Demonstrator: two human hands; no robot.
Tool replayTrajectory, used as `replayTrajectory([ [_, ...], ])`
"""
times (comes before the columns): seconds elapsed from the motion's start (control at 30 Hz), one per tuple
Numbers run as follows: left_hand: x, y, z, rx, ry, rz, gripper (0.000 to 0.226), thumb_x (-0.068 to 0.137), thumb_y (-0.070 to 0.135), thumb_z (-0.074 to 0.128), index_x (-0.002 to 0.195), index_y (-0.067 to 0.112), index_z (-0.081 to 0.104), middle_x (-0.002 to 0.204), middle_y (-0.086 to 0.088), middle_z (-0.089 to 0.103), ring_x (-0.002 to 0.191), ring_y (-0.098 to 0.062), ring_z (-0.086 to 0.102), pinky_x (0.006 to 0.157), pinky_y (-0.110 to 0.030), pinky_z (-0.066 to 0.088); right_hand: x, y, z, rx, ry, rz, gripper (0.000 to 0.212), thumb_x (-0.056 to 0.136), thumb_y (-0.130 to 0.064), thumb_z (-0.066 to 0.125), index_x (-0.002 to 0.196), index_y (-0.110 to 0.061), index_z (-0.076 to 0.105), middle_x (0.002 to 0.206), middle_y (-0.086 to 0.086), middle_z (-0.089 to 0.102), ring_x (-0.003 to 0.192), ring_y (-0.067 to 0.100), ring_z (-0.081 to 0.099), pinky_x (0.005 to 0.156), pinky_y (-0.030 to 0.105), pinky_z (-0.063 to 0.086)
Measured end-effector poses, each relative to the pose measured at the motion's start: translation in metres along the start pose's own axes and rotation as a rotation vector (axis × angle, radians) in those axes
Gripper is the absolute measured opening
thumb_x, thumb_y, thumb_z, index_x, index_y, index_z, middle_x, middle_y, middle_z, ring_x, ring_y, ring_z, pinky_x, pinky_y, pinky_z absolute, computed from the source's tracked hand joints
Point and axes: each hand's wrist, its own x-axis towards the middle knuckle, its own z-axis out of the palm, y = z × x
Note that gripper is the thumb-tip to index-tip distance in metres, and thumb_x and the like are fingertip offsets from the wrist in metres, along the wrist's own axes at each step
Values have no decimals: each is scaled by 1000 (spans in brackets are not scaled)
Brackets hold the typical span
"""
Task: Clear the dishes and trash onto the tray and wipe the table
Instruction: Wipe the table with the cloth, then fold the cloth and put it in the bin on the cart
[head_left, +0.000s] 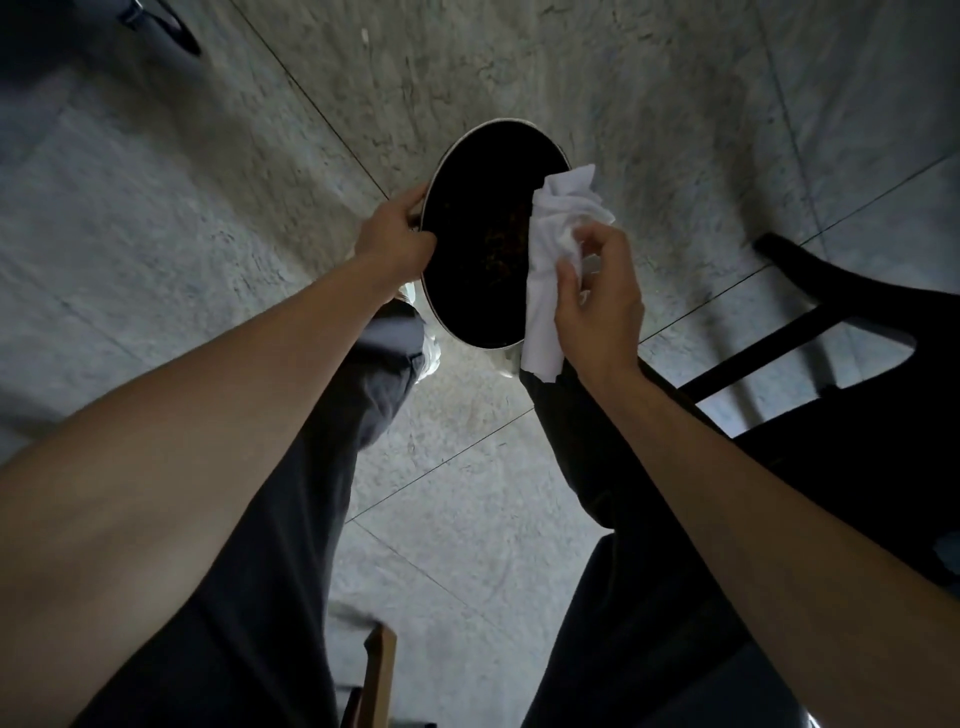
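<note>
Tiled floor (156, 260), left hand (395, 234) gripping bin rim (431, 176), right hand (597, 296) pinching (crumpled) cloth (556, 249)

support: grey marbled tile floor (156, 218), thin dark seams crossing diagonally | right of frame: black chair frame (810, 332) standing on it | bottom centre: wooden piece (376, 675), upright | upper left corner: dark object (161, 26), unclear
</note>
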Motion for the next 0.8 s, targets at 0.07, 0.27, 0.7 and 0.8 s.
replayTrajectory([
  [0.07, -18, 20, -4, 7, -25, -65, 55, 67, 33, 60, 121, 46, 66, 109, -3, 74, 104, -29, 70, 94, -50, 58, -7, -15, -9, 6, 0, -24, 27, 101, -18, 58, 128, -18, 54, 123, -3, 64, 100, 13, 64, 78, 24, 52],
  [0.27, -136, 107, -25, -92, -122, 123, 21, 94, 28, 59, 112, 20, 69, 108, -8, 69, 103, -21, 66, 91, -35, 50, -46, -85, -58, 29, 6, -43, 30, 101, -18, 59, 131, -16, 55, 121, -7, 65, 95, 3, 62, 78, 21, 51],
  [0.7, -406, 222, -152, -336, -307, 407, 39, 87, 25, 80, 121, 9, 67, 108, -6, 76, 96, -14, 75, 83, -29, 60, -184, -321, -220, 273, 136, -129, 41, 95, -41, 74, 126, -24, 54, 111, -19, 65, 80, 1, 72, 69, 29, 62],
  [0.8, -450, 241, -188, -376, -278, 515, 26, 91, 19, 74, 114, 7, 67, 102, -6, 75, 92, -16, 73, 86, -33, 58, -216, -367, -246, 433, 134, -159, 44, 95, -30, 75, 131, -20, 51, 121, -8, 66, 79, 7, 75, 67, 32, 63],
])
